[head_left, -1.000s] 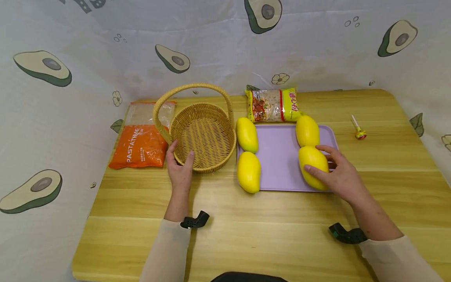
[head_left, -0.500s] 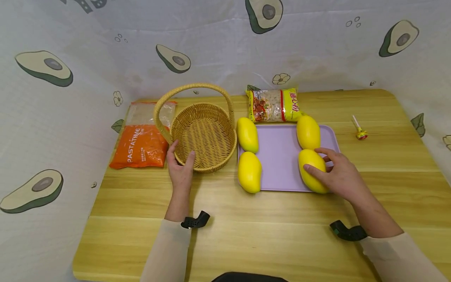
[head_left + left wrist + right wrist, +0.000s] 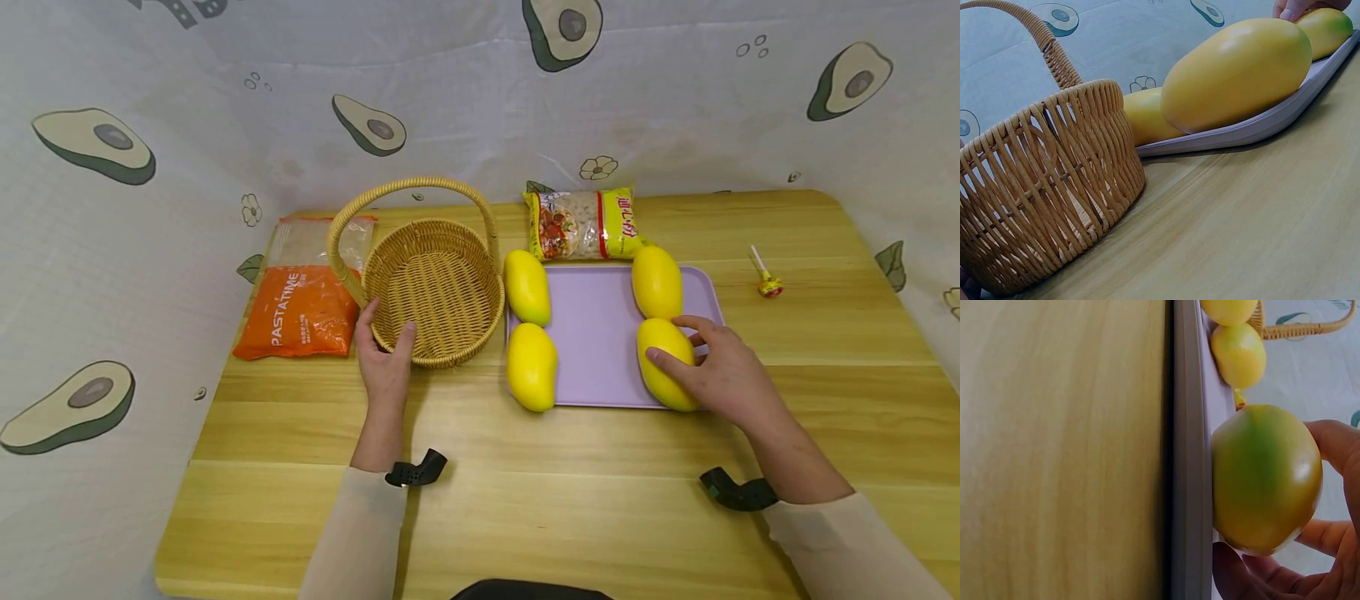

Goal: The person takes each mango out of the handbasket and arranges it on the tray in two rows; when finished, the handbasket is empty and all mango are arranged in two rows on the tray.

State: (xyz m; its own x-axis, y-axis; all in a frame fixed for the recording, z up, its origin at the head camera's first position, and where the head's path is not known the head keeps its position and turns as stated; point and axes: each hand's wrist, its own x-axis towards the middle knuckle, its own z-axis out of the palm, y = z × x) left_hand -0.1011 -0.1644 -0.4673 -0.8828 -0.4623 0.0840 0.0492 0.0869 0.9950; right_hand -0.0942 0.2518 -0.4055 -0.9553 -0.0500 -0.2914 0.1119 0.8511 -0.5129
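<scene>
My right hand (image 3: 723, 371) grips a yellow mango (image 3: 663, 364) at the near right corner of the lilac tray (image 3: 596, 342). The thumb lies over its top left and the fingers curl round the far right side. In the right wrist view this mango (image 3: 1266, 481) shows a green patch and sits against the tray's rim. On the left, my left hand (image 3: 384, 362) holds the wicker basket (image 3: 435, 292) by its near left side, thumb at the rim. In the left wrist view the basket (image 3: 1047, 181) stands on the table and mostly hides that hand.
Another mango (image 3: 657, 282) lies behind the gripped one. Two more, a far one (image 3: 527, 287) and a near one (image 3: 532, 367), line the tray's left edge. An orange pasta bag (image 3: 300, 312) lies left, a yellow food packet (image 3: 581, 223) behind the tray, a lollipop (image 3: 765, 275) right.
The right hand and its mango have shifted slightly toward the near edge of the tray, then stayed nearly still. The left hand and the basket hold their place.
</scene>
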